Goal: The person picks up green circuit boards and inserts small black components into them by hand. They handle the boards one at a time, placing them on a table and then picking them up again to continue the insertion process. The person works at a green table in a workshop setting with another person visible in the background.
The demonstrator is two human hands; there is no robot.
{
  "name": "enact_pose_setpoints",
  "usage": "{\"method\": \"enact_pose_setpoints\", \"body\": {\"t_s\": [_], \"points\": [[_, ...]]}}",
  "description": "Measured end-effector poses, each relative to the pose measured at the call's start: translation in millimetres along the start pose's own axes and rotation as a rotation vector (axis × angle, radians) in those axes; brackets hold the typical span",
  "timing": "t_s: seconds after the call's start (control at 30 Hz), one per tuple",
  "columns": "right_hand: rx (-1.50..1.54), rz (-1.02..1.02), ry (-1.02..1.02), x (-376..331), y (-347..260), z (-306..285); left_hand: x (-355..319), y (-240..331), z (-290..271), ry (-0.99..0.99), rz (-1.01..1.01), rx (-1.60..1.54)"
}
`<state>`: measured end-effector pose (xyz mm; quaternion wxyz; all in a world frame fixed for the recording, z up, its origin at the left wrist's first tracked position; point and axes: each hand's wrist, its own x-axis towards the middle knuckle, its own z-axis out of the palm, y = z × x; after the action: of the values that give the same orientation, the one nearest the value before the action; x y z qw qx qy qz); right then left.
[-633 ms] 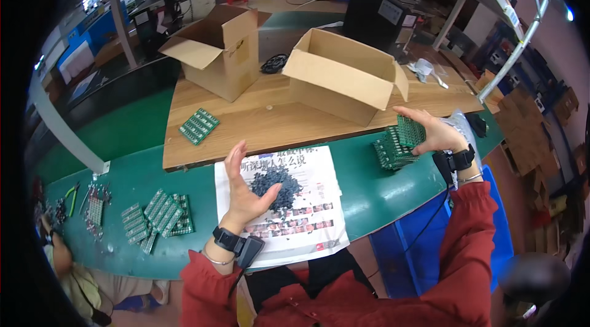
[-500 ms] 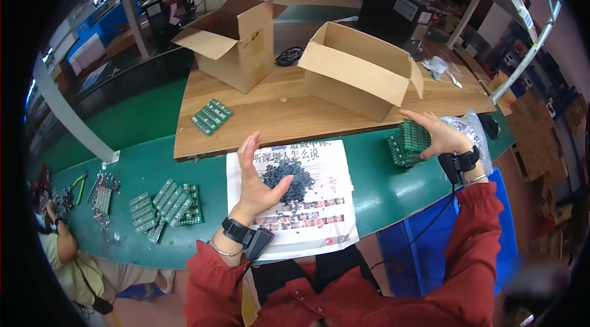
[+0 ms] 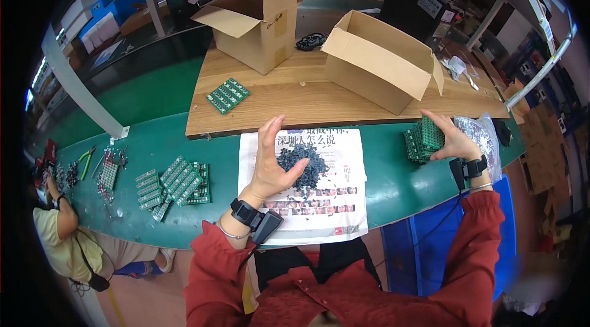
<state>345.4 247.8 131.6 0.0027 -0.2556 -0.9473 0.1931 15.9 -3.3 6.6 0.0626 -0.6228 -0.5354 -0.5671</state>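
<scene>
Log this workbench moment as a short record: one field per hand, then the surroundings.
left hand: left hand open, fingers curled over a pile of small dark parts, thumb touching it
pile rests on: printed paper sheet on the green bench
right hand: right hand resting on a stack of green circuit boards; grip not clear
beside right hand: shiny plastic bag
wooden board: two open cardboard boxes, one green panel
far left: more green boards; another person

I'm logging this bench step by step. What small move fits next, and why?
Probably the right hand lifts one green board off the stack it rests on, since the left hand already cups the dark small parts on the paper sheet.
</scene>
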Motion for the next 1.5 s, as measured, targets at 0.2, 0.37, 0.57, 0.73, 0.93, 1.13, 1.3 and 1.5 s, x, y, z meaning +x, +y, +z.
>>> {"method": "enact_pose_setpoints", "body": {"t_s": [0.2,0.37,0.57,0.73,0.93,1.13,1.3,1.5], "points": [[0.028,-0.072,0.049,5,0,0,-2,-5,0,0.025,-0.011,0.024],[-0.027,-0.093,0.316,-12,-3,-1,12,16,-8,0.056,-0.209,-0.097],[-0.156,-0.163,0.453,-19,-52,21,18,50,-85,-0.048,-0.192,0.650],[-0.019,-0.293,0.383,-13,-85,36,-12,30,-162,-0.444,-0.773,0.936],[0.031,-0.427,0.363,8,-100,49,-23,19,-187,-0.479,-0.840,0.830],[0.206,-0.481,0.343,20,-126,70,-3,31,-164,-0.182,-0.667,0.730],[0.851,-0.433,0.050,67,-166,107,15,28,-92,0.013,-0.532,0.190],[1.401,-0.429,-0.234,115,-182,139,17,9,-3,0.069,-0.674,-0.275]]}}
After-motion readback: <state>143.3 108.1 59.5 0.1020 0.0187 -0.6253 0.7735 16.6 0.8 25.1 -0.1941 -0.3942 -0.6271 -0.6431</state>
